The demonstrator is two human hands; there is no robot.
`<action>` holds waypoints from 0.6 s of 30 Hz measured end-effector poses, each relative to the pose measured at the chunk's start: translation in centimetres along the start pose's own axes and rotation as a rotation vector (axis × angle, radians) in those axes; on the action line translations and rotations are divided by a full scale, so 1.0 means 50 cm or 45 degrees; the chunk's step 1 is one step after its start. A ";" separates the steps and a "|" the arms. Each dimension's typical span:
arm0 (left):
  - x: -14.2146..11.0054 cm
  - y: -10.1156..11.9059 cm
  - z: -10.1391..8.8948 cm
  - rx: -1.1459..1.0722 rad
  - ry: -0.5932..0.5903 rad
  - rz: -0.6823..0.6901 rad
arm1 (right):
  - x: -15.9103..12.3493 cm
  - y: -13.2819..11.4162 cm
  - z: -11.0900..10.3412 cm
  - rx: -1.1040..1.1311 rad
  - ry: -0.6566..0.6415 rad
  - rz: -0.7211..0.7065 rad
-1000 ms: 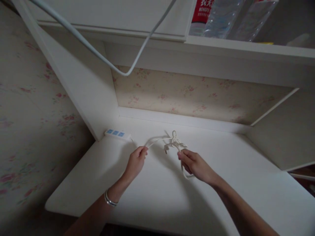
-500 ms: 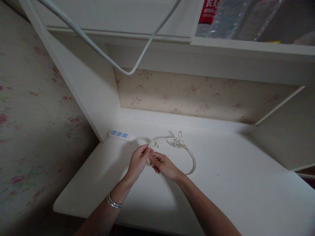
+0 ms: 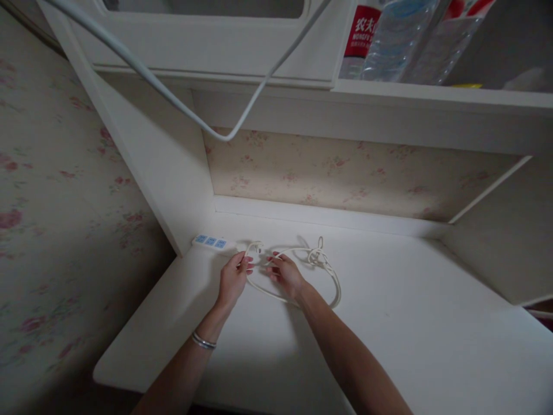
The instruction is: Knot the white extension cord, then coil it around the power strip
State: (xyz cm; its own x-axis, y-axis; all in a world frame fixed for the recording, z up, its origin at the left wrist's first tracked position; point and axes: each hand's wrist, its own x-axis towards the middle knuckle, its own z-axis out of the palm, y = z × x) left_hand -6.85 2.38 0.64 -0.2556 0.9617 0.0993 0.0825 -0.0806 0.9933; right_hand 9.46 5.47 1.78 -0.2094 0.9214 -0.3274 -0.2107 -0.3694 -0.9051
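Head-worn view, forward and down

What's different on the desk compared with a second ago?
The right hand let go of the cord beside its knot and moved left, near the left hand; its present grip is unclear. The plug shifted left too. The left hand still holds cord; the power strip stayed put.

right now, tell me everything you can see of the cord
The cord is thin, off-white and smooth, probably plastic-coated. It loops loosely over the white table, with a tangled knot toward the back and a plug near the left hand. That hand pinches it; the right hand has its fingers at it too, grip unclear. Whether it joins the power strip cannot be made out.
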 end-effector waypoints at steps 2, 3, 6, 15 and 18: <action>0.009 -0.015 -0.002 -0.009 0.027 -0.014 | 0.004 0.000 -0.002 -0.034 0.018 -0.049; 0.014 -0.022 -0.002 -0.001 0.037 -0.009 | 0.006 0.000 -0.005 -0.066 0.028 -0.076; 0.027 -0.036 -0.004 0.181 0.020 0.059 | 0.013 -0.004 -0.021 -0.211 0.055 -0.167; 0.053 -0.041 -0.002 0.674 -0.174 0.228 | 0.051 -0.040 -0.032 -0.722 -0.052 -0.364; 0.054 -0.049 -0.002 0.736 -0.292 0.296 | 0.067 -0.048 -0.024 -0.924 -0.141 -0.416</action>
State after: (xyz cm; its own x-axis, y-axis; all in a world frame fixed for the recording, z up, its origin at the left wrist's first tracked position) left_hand -7.82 5.15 -1.52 0.0377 0.9728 0.2284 0.6308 -0.2005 0.7496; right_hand 10.41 9.61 2.52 -0.3456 0.9381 -0.0213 0.3880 0.1222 -0.9135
